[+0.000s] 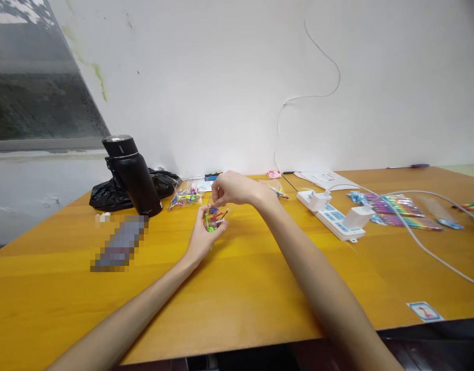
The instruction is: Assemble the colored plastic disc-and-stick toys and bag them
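My left hand (204, 238) is cupped just above the yellow table (237, 288) and holds a small clear bag of colourful little pieces (214, 218). My right hand (232, 188) hovers right over it, fingers pinched together at the bag's top edge. What the fingertips pinch is too small to name beyond the bag. A second clear bag of colourful pieces (184, 198) lies on the table just behind my hands.
A black flask (131, 174) stands at the left in front of a black plastic bag (112, 195). A white power strip (334, 217) with plugged chargers and cables lies to the right, beside rainbow-coloured packets (391, 210). Papers (324, 178) rest by the wall.
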